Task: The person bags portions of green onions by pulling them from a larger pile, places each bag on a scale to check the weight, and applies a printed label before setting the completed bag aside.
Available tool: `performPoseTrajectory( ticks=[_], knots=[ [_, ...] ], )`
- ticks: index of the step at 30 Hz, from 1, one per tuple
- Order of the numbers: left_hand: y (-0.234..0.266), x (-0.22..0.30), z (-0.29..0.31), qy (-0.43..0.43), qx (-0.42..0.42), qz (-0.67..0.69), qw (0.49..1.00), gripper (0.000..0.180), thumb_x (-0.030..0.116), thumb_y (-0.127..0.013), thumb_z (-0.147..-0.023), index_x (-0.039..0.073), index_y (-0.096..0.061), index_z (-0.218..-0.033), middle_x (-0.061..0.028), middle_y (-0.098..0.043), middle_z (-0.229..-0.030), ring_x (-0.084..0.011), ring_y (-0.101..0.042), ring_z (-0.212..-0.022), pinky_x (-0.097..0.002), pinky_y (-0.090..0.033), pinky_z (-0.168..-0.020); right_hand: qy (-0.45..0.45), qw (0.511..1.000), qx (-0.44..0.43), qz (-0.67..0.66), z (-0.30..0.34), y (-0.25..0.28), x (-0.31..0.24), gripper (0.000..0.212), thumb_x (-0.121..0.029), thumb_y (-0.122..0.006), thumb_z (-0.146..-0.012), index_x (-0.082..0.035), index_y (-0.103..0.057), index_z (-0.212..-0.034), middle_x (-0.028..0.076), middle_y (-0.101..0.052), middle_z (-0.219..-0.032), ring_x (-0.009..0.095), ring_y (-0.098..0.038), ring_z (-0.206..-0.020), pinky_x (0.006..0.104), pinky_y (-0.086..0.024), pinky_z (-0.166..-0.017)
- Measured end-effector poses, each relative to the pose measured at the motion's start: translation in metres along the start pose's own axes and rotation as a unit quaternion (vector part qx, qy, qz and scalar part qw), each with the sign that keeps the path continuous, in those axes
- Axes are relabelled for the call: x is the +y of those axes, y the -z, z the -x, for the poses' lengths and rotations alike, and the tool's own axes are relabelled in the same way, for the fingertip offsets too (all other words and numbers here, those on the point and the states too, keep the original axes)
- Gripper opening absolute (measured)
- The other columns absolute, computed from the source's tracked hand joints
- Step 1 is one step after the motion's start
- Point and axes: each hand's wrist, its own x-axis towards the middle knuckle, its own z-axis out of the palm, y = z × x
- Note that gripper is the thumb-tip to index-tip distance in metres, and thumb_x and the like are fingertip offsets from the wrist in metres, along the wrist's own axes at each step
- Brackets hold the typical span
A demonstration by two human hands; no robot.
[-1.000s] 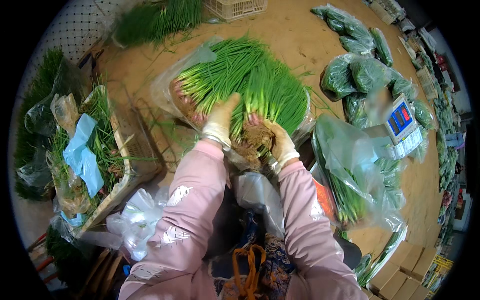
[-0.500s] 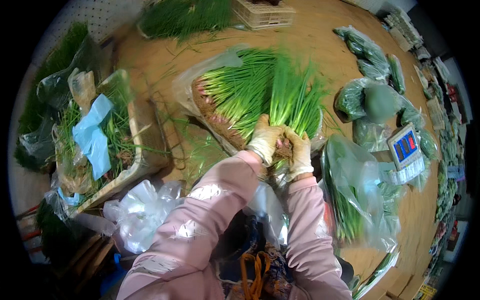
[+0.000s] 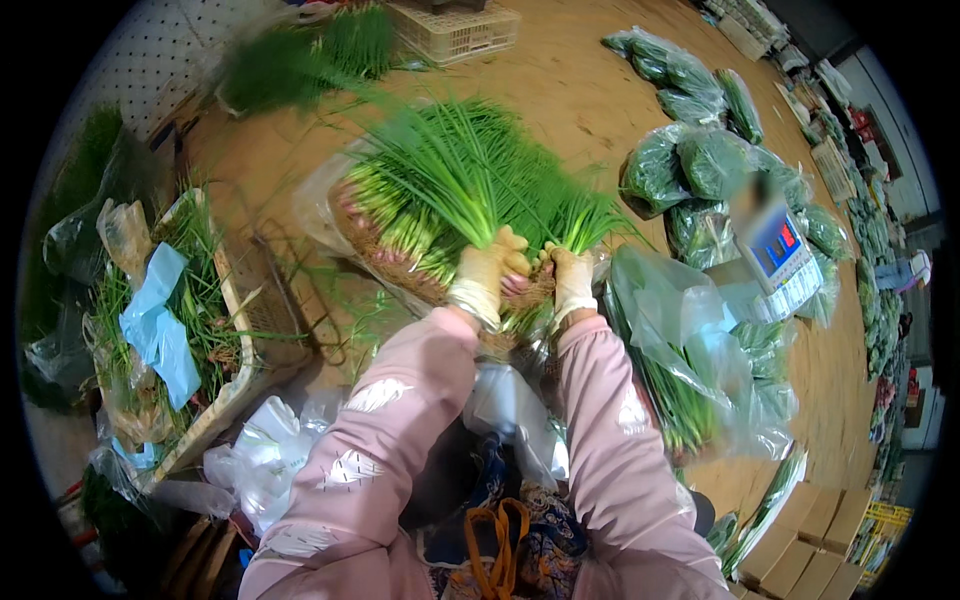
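Observation:
In my gloved left hand [image 3: 487, 272] is a bunch of scallions [image 3: 462, 195], gripped near the reddish bulbs, its green leaves fanning up and to the left. Close by on the right, my gloved right hand [image 3: 572, 278] is closed around a smaller bunch of scallions [image 3: 583, 218]. Both hands are at the near edge of a broad pile of scallions [image 3: 375, 222], whose roots face me and whose leaves point away. Clear plastic [image 3: 318, 205] shows under the pile's left side. The fingertips and some of the roots are partly hidden.
Left stands a pale crate [image 3: 232, 290] of loose greens with a blue plastic bag [image 3: 160, 325]. Crumpled clear bags [image 3: 265, 450] lie nearer. Right are bagged scallions [image 3: 665, 360], a digital scale [image 3: 778, 255] and several filled bags [image 3: 690, 90]. A plastic basket [image 3: 455, 32] sits at the back.
My hands have moved apart, each now with its own bunch. The left hand's bunch has swung left across the pile. The whole view has shifted slightly.

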Motion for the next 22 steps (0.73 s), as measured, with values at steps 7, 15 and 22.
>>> performPoseTrajectory(
  ticks=[7,15,22],
  knots=[
    [0.029,0.035,-0.025,-0.083,0.134,-0.191,0.969,0.047,0.036,-0.070,-0.077,-0.003,-0.059,-0.102,-0.0076,-0.059,-0.071,-0.0145,-0.051,-0.048,-0.0245,-0.039,-0.041,0.056,0.978,-0.038,0.197,-0.035,0.064,-0.003,0.025,-0.004,-0.060,-0.075,-0.003,-0.046,-0.096,0.004,-0.054,-0.070,0.012,-0.052,-0.051,0.0252,-0.042,-0.043],
    [-0.056,-0.023,0.026,-0.392,-0.143,-0.582,0.698,0.077,0.029,-0.077,-0.061,0.000,-0.041,-0.123,-0.0184,-0.046,-0.120,-0.0304,-0.044,-0.114,-0.0389,-0.035,-0.098,0.477,0.768,-0.179,0.388,0.091,0.003,-0.153,0.061,-0.014,-0.062,-0.080,-0.006,-0.034,-0.134,0.014,-0.059,-0.100,0.024,-0.061,-0.084,0.0316,-0.050,-0.072],
    [-0.178,-0.082,0.041,-0.246,-0.089,-0.789,0.556,0.103,0.061,-0.068,-0.061,0.002,-0.027,-0.135,-0.0237,-0.026,-0.138,-0.0373,-0.024,-0.129,-0.0466,-0.014,-0.109,0.556,0.643,-0.115,0.515,0.127,0.094,-0.239,0.078,0.001,-0.060,-0.061,-0.013,-0.038,-0.135,0.012,-0.058,-0.089,0.030,-0.058,-0.083,0.0371,-0.048,-0.070]
  ],
)
